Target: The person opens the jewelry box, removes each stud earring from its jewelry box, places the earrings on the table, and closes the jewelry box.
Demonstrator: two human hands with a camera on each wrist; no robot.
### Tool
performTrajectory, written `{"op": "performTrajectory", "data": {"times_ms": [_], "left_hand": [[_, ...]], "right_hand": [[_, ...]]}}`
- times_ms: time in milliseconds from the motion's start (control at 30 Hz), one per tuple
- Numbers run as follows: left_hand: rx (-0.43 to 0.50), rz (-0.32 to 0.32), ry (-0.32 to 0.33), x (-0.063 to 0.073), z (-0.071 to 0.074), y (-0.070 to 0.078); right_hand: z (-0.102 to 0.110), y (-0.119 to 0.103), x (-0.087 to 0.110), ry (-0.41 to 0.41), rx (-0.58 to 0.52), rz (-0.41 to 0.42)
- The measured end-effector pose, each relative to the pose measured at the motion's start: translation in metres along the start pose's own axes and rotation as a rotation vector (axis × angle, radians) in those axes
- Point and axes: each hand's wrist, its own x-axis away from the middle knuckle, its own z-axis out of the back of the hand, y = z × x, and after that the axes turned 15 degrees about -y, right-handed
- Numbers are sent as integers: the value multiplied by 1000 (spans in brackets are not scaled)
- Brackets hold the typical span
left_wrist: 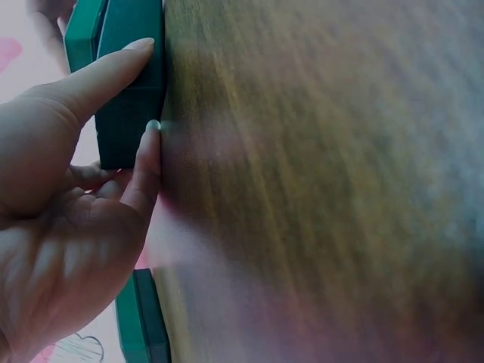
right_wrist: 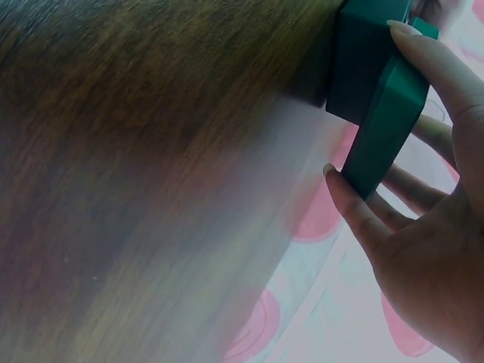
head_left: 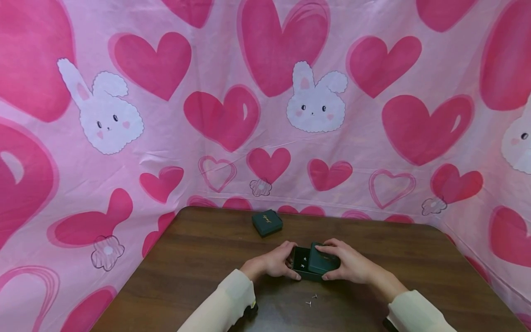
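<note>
My left hand (head_left: 277, 261) grips a small dark green jewelry box (head_left: 311, 275) by its left end, thumb on the near side in the left wrist view. A black insert (head_left: 297, 255) shows in its uncovered left part, with small silver star-shaped pieces (head_left: 303, 263) on it. My right hand (head_left: 350, 262) holds the green lid (head_left: 323, 262) between thumb and fingers. This lid lies tilted over the right part of the box and sticks out past its end in the right wrist view. Two small silver stud-like pieces (head_left: 309, 303) lie on the table in front of the box.
A second green box (head_left: 267, 222), with gold lettering on top, sits closed toward the back of the brown wooden table (head_left: 199, 276). Pink cloth (head_left: 274, 138) printed with hearts and rabbits hangs behind the table and along both sides.
</note>
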Motion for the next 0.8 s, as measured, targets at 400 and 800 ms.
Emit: {"op": "performTrajectory", "data": {"times_ms": [400, 800], "left_hand": [[1, 1, 0, 1, -2, 2], [14, -5, 3, 2, 0, 2]], "right_hand": [[1, 10, 3, 11, -12, -17], [4, 17, 6, 5, -10, -45]]}}
